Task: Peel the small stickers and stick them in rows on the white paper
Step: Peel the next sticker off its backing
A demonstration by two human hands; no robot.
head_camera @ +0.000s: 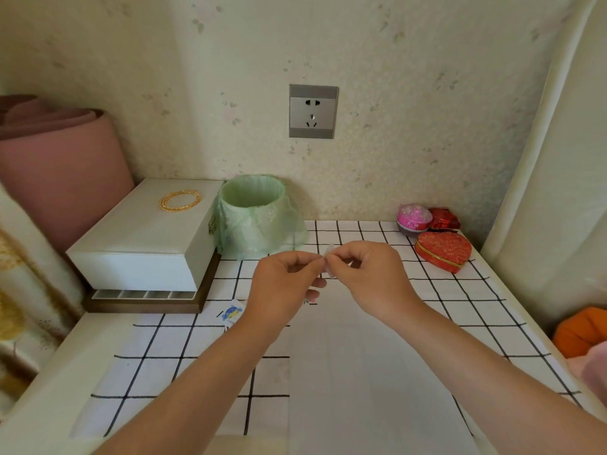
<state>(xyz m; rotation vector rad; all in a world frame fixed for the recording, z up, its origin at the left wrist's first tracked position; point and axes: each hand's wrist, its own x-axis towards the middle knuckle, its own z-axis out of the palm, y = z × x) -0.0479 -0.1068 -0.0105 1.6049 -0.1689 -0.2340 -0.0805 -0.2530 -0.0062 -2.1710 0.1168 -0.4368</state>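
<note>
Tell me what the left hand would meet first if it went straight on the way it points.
The right hand, almost at once: the left hand points at it, and both pinch the same small translucent sticker piece. Depth is unclear.

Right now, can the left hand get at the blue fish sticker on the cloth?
Probably yes: the blue fish sticker lies uncovered just beside the left hand. That hand would first have to release the small piece it pinches with the right hand.
</note>
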